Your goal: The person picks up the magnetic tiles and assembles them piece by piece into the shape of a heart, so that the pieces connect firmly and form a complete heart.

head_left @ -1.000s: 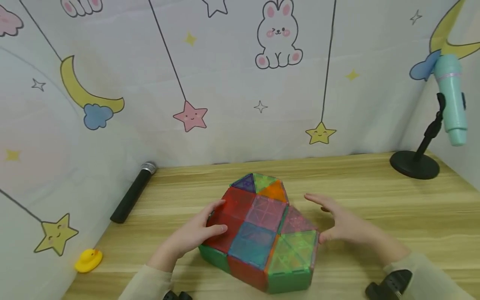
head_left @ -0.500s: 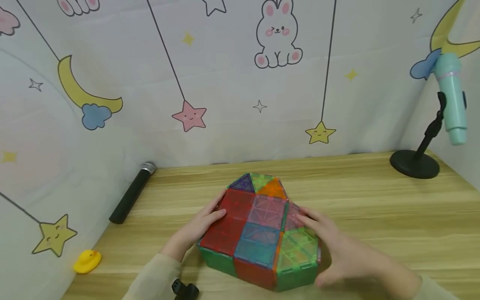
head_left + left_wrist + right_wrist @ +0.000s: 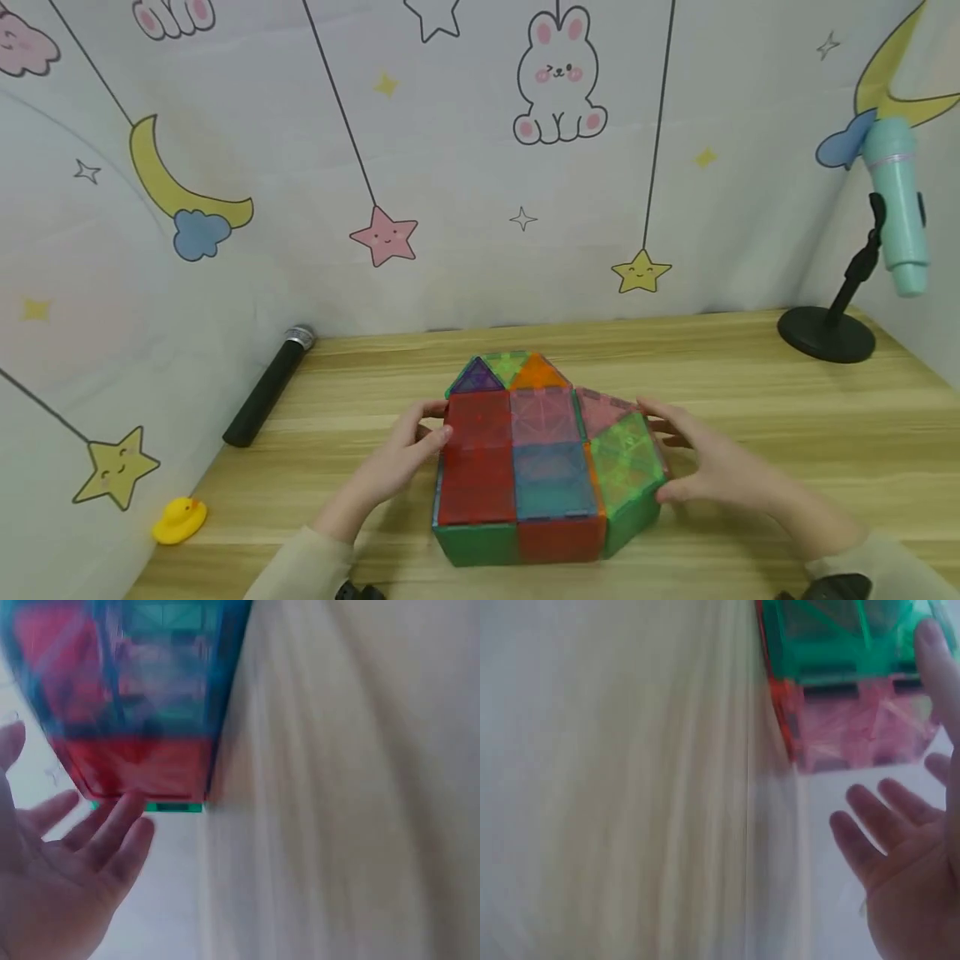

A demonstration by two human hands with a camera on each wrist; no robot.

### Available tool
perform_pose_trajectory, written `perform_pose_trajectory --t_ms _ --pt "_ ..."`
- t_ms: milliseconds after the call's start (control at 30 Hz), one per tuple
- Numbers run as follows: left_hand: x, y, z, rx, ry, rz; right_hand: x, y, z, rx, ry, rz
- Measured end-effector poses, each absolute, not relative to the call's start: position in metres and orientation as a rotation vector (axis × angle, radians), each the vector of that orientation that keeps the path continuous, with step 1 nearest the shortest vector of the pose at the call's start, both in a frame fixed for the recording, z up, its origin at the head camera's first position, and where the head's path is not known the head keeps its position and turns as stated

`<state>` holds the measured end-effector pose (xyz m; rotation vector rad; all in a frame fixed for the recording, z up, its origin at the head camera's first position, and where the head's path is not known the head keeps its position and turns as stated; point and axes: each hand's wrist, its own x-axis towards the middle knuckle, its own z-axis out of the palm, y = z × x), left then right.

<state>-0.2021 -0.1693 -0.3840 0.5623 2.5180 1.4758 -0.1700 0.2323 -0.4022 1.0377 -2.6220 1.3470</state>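
Observation:
A low, flat construction of translucent magnetic tiles lies on the wooden table, red, pink, blue, green, orange and purple on top. My left hand is at its left side, thumb by the red top tiles; in the left wrist view the fingers look loosely extended beside a red side tile. On the other side my right hand has its thumb at the green corner and its fingers by the pink triangle. The right wrist view shows these fingers spread near a pink side tile.
A black microphone lies at the back left, with a yellow rubber duck nearer me. At the back right a mint microphone stands on a black stand. A printed cloth hangs behind the table.
The tile construction has turned counterclockwise as seen from above, so its front edge now lies nearly level. My right hand came onto its right side, then shifted right and away from me.

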Motion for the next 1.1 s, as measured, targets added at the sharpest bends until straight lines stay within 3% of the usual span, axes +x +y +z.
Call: perform_pose_trajectory --t_ms 300,633,933,1100 --pt "-0.242 -0.172 -0.390 0.466 2.552 1.417 -0.188 0.247 -0.404 0.717 -2.836 1.428" --pt "-0.235 -0.179 -0.391 0.605 2.285 1.507 -0.193 0.254 -0.403 0.624 -2.779 1.556" --pt "-0.239 -0.182 -0.387 0.715 2.372 1.441 -0.185 0.254 -0.406 0.920 -2.606 1.764" --pt "-0.243 -0.184 -0.387 0.702 2.367 1.372 -0.184 0.248 -0.410 0.931 -2.607 1.670"
